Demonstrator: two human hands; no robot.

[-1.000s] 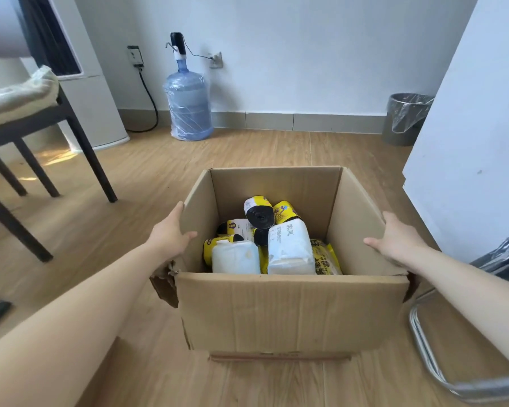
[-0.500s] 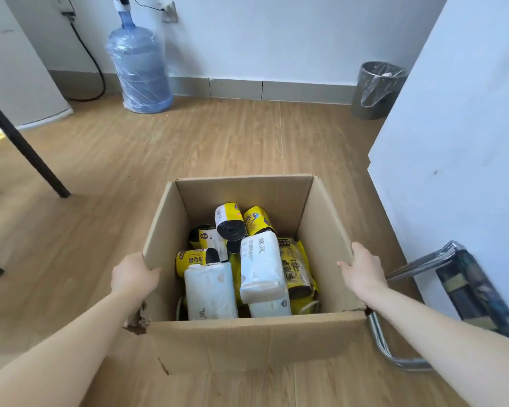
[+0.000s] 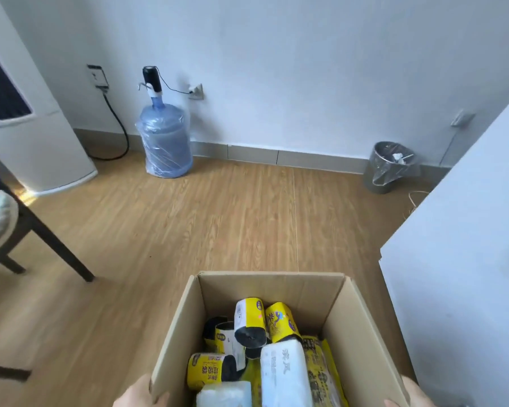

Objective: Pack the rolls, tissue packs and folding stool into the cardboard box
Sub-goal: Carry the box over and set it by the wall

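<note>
Box (image 3: 276,292), open-topped brown cardboard, sits at the bottom centre of the frame, its near edge cut off by the frame. The left hand (image 3: 138,395) grips the lower left wall, thumb hooked over the rim and pressed against the cardboard. The right hand (image 3: 415,396) shows only partly at the lower right, against the box's right wall; how its fingers close cannot be told.

Inside, nearest the hands, two tissue packs (image 3: 285,374) in white wrap lie with their long axes running from the lower frame edge toward the top, the right one raised above the left. Right of them a flat yellow pack (image 3: 323,368) with black print leans along the right wall. Behind, the rolls (image 3: 249,324), yellow-labelled with black cores, are piled: two stand tilted, black ends pointing down toward the viewer, and one lies crosswise at the left with its axis left to right.

Beyond the box, wood floor (image 3: 218,218) runs to a white wall. A blue water jug (image 3: 165,142) stands upper left, a bin (image 3: 391,167) upper right, and a dark chair leg (image 3: 50,239) at the left.
</note>
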